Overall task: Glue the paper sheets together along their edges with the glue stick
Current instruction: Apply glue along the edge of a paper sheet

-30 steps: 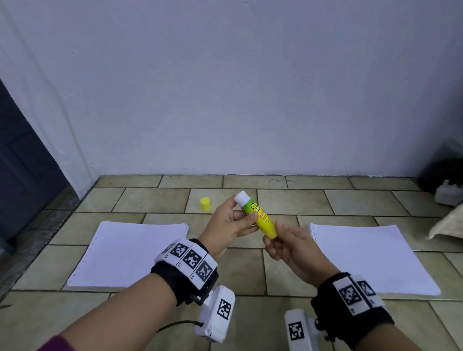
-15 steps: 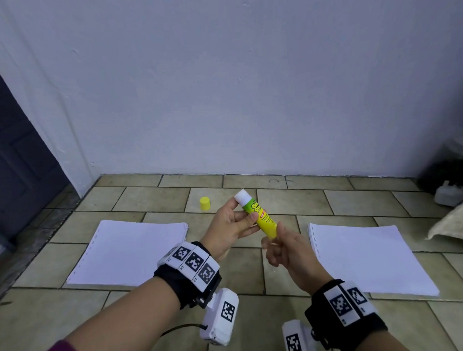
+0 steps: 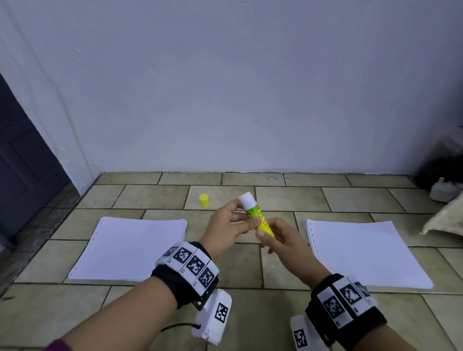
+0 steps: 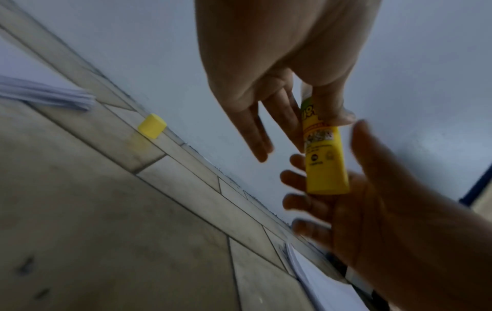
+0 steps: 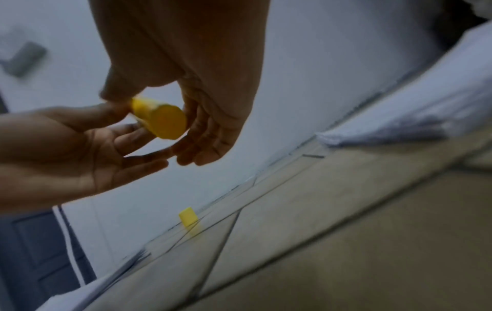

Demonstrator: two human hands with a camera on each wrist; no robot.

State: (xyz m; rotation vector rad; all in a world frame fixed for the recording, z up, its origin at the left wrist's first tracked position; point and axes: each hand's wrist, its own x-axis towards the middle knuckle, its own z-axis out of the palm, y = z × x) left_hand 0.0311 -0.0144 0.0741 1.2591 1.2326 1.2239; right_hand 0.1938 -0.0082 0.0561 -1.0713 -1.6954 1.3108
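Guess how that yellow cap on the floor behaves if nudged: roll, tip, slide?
The cap stands on its flat end on the tile floor, so it likely slides first. It looks small and light, and would probably tip easily, then roll on its round side.

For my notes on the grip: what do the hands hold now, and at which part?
The glue stick: left hand pinches its upper tube, right hand grips its bottom end.

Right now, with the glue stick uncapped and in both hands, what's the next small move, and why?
Probably pass the glue stick fully into the right hand and bring it down to the right paper stack. The cap already sits on the floor and white glue shows at the tip, while the left hand only pinches the upper barrel and neither stack has been touched.
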